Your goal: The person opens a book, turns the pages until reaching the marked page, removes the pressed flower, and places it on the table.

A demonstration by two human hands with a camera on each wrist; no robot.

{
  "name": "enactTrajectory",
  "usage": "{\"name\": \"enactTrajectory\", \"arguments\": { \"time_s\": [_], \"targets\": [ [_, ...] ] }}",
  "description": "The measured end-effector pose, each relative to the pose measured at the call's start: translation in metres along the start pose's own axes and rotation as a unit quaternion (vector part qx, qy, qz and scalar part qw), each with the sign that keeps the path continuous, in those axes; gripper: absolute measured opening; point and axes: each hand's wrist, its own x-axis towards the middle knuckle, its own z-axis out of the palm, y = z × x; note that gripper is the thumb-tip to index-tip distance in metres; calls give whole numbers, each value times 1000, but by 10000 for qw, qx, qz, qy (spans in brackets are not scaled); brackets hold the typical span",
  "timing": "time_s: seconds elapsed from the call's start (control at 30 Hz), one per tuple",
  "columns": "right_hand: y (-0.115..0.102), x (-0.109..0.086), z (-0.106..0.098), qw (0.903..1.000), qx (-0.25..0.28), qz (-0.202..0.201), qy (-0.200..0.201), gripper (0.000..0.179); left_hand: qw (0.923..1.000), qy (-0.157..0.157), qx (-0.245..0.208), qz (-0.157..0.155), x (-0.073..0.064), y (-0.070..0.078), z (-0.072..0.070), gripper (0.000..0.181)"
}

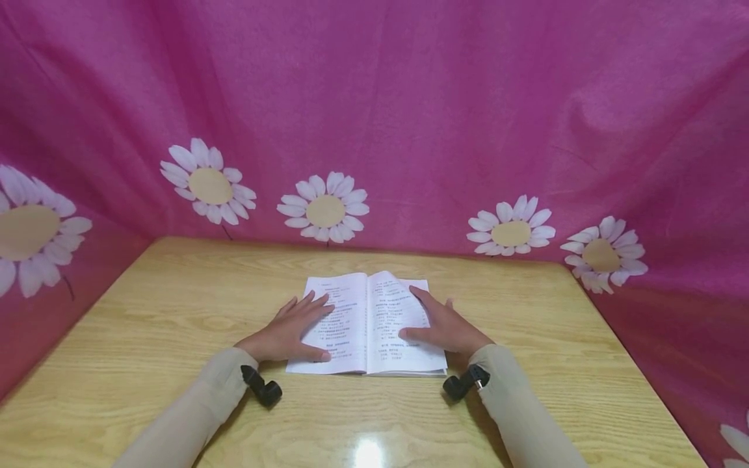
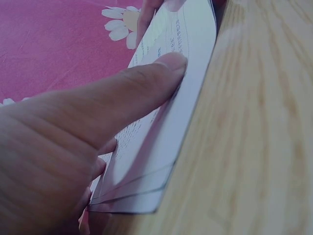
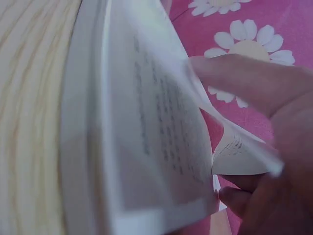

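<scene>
An open book [image 1: 351,325] with printed text lies on the table in the head view. My left hand [image 1: 295,325] rests on its left page, fingers spread and fairly straight. In the left wrist view the left thumb [image 2: 132,98] presses on the paper near the book's lower edge. At the right side, my right hand [image 1: 447,328] holds a page [image 1: 398,305] that is lifted and bent. The right wrist view shows the right thumb [image 3: 244,78] on one side of this curled page [image 3: 161,132], with fingers [image 3: 239,198] on the other side.
The book lies on a light wood-grain table [image 1: 205,286]. A pink cloth [image 1: 409,130] with white daisies hangs behind and along both sides. Each wrist bears a small black camera [image 1: 261,388], and a bright reflection shows near the front of the table.
</scene>
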Motion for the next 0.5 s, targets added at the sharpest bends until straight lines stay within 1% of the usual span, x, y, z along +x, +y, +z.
{"name": "enactTrajectory", "arguments": {
  "time_s": [0.1, 0.13, 0.17, 0.2, 0.23, 0.27, 0.33, 0.37, 0.4, 0.43, 0.5],
  "targets": [
    [-1, -1, -2, 9991, 410, -84, 46, 86, 10000, 1, 21, 2, 0, 0, 1, 97],
    [-2, -2, -2, 9974, 725, -37, 5, 82, 10000, 7, 22, 18, 0, 0, 1, 97],
    [-2, -2, -2, 9927, 1205, 58, -91, 78, 10000, 6, 14, 21, 0, -1, 1, 98],
    [-3, -3, -3, 9868, 1609, 138, -152, 74, 10000, 9, 9, 29, 0, -1, 1, 98],
    [-4, -4, -3, 9781, 2057, 184, -250, 71, 10000, 15, -5, 39, 0, -1, 1, 98],
    [-5, -4, -3, 9665, 2527, 293, -336, 67, 10000, 23, -3, 47, 0, -2, 2, 98],
    [-7, -5, -4, 9384, 3374, 571, -483, 62, 10000, 46, 8, 59, 0, -3, 1, 98],
    [-8, -5, -4, 9284, 3624, 639, -515, 60, 10000, 44, 18, 49, 0, -3, 1, 98],
    [-9, -5, -5, 9240, 3730, 653, -529, 58, 10000, 46, 21, 52, 0, -3, 1, 98],
    [-10, -5, -6, 9173, 3878, 695, -581, 56, 10000, 40, 28, 46, 0, -4, 1, 98],
    [-10, -5, -8, 9149, 3930, 714, -589, 55, 10000, 27, 15, 33, 0, -4, 1, 99]
  ]
}}
